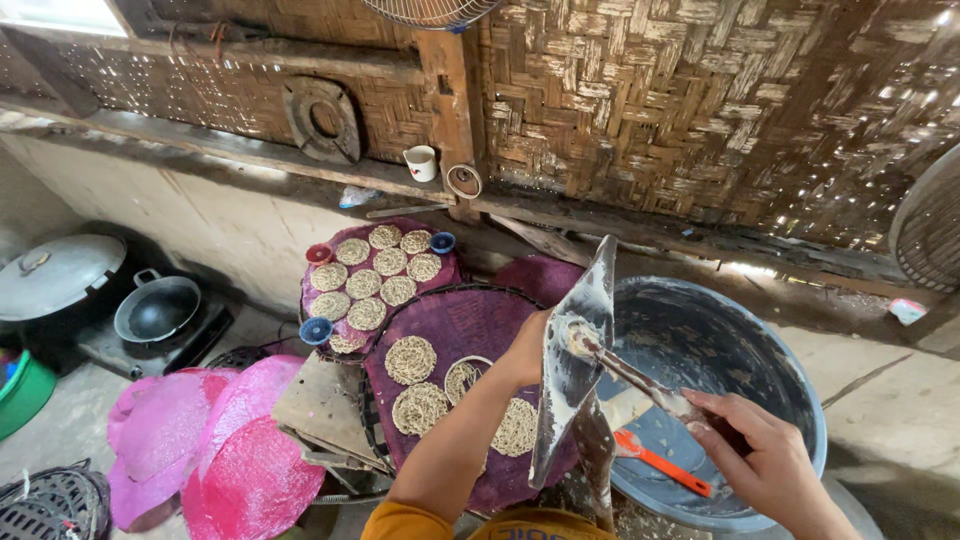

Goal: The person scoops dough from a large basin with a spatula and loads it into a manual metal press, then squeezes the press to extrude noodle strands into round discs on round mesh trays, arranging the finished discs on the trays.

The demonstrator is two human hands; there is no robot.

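Scraping pasty metal sheet (right hand) with stick.

Woven wall, concrete floor

We saw a wall of woven bamboo with daylight pricking through its gaps, a wooden post and ledge across it, plastered masonry beneath, and a grey concrete floor.
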